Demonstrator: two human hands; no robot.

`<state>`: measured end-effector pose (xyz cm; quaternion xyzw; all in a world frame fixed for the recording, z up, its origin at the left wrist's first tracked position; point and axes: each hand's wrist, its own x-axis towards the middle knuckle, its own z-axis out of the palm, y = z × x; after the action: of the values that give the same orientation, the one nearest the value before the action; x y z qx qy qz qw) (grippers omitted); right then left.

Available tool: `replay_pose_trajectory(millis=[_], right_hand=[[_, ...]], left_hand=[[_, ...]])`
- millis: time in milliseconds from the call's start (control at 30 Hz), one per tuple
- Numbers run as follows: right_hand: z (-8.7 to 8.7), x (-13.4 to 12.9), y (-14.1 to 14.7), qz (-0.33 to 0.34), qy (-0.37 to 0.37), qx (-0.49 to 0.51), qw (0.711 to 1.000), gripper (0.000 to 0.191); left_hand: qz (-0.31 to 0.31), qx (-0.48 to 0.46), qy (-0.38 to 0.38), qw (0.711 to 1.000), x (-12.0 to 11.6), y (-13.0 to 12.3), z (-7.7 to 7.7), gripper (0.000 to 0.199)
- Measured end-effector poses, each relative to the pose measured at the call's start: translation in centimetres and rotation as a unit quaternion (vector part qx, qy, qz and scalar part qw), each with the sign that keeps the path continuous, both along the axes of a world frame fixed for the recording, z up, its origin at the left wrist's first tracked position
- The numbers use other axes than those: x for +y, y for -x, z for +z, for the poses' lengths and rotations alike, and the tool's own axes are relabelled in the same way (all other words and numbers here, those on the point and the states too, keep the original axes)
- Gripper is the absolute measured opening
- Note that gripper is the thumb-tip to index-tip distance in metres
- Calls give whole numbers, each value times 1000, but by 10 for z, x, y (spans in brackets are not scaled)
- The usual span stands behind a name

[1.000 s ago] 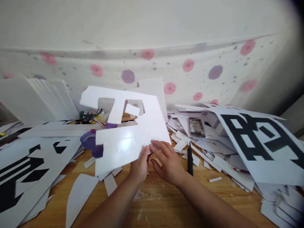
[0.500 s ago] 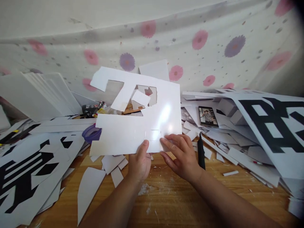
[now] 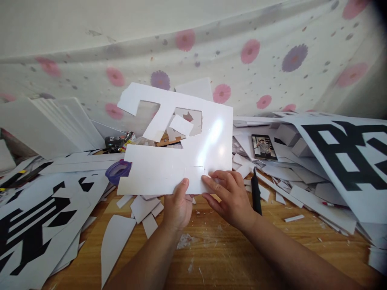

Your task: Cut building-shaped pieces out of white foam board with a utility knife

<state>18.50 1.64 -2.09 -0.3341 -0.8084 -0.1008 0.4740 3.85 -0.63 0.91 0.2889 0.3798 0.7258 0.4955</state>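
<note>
A glossy white board [image 3: 157, 165] with angular cut-outs is held up above the wooden table, tilted toward me. My left hand [image 3: 178, 203] pinches its lower edge, thumb on the front face and fingers behind. To the right, my right hand [image 3: 228, 195] grips the same edge near the lower right corner, with fingertips on the front beside a small rectangular cut line. Through the openings a smaller white scrap [image 3: 181, 125] shows. Beyond my right hand lies a black pen-like tool [image 3: 256, 192].
White offcuts [image 3: 143, 207] litter the wooden table [image 3: 208, 257]. Printed black-and-white sheets [image 3: 45, 225] lie left, with another [image 3: 347, 161] at right. A phone [image 3: 264, 147], purple ring-shaped object [image 3: 116, 172] and stacked white boards [image 3: 57, 125] stand or lie farther back.
The board has shifted very slightly to the right in view and its glare has moved. Both hands keep nearly the same hold, and the background has shifted a little.
</note>
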Motion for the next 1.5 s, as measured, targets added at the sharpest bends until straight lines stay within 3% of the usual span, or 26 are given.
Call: replay_pose_trajectory(millis=[633,1033,1233,1400,1433,1500], right_hand=[[-5,3,2,10,14,39,999,61],[0,2,1,38,90,61,993,52],[3,5,0,35,110,49,992,62],[5,14,-31,127,144,73,979,35],[4,17,-43,118,163,78,976,26],[-1,22,-73,18,200,59,978,20]], left_hand=[[-32,2,8,999,-1,3,-1,65],[-21,0,1,1000,-1,-1,-3,60],[-27,5,7,1000,-1,-1,-5,57],[16,16,9,1000,3,3,-7,55],[22,15,15,1000,5,4,-7,56],[22,12,27,999,6,8,-7,58]])
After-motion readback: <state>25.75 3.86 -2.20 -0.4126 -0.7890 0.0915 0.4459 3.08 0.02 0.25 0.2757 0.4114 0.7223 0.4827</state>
